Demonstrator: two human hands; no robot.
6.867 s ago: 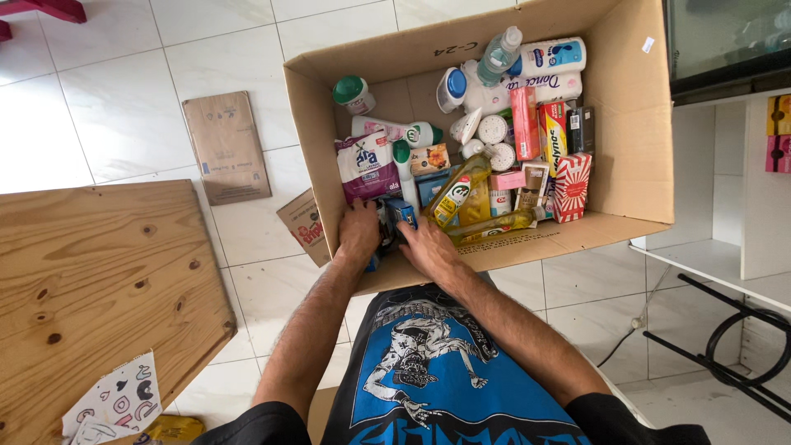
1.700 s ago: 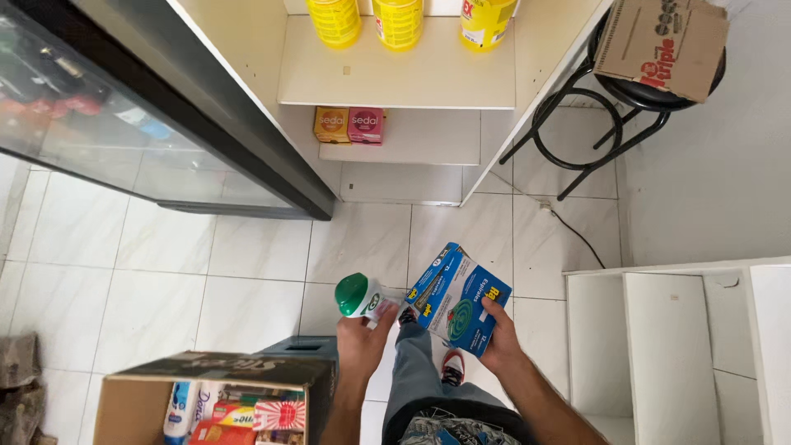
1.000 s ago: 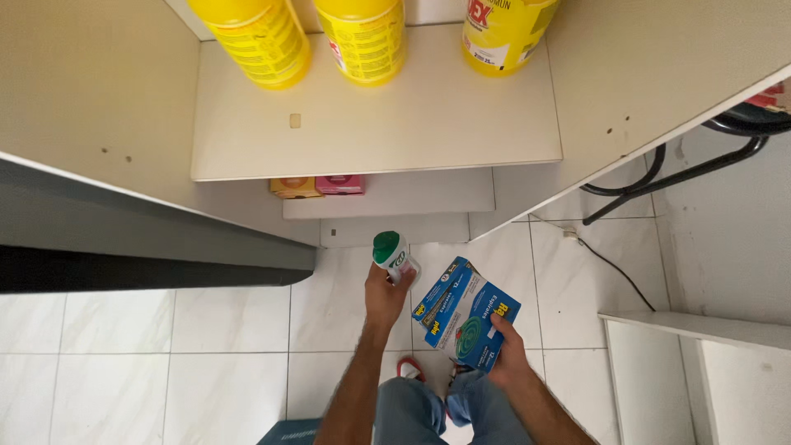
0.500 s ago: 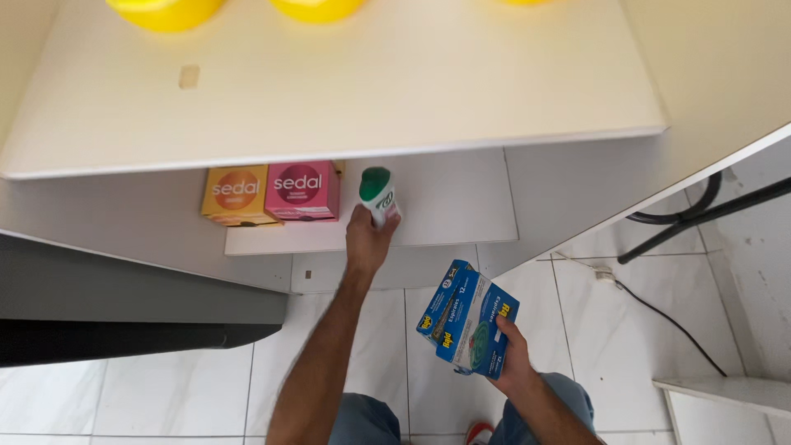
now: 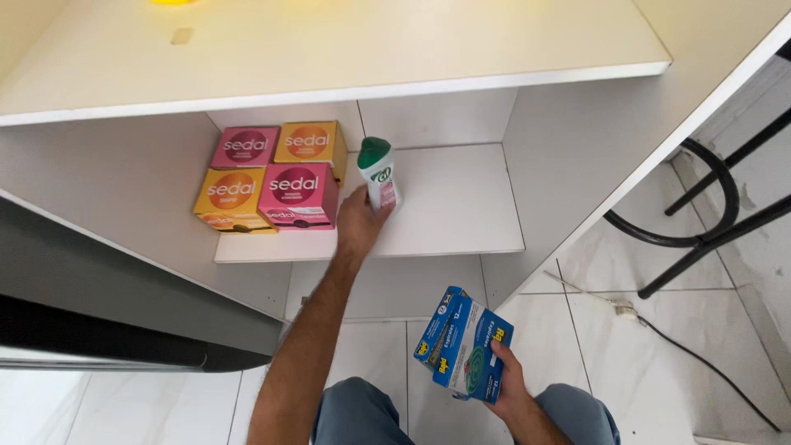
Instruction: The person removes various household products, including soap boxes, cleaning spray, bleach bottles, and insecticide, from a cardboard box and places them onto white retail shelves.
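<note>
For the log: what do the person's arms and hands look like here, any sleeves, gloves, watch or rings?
Both arms are bare as far as the frame shows, with no sleeve in view. The left hand and right hand wear no gloves, and no watch, bracelet or ring can be seen. The left forearm has visible hair. Below them, the legs wear blue denim.
</note>
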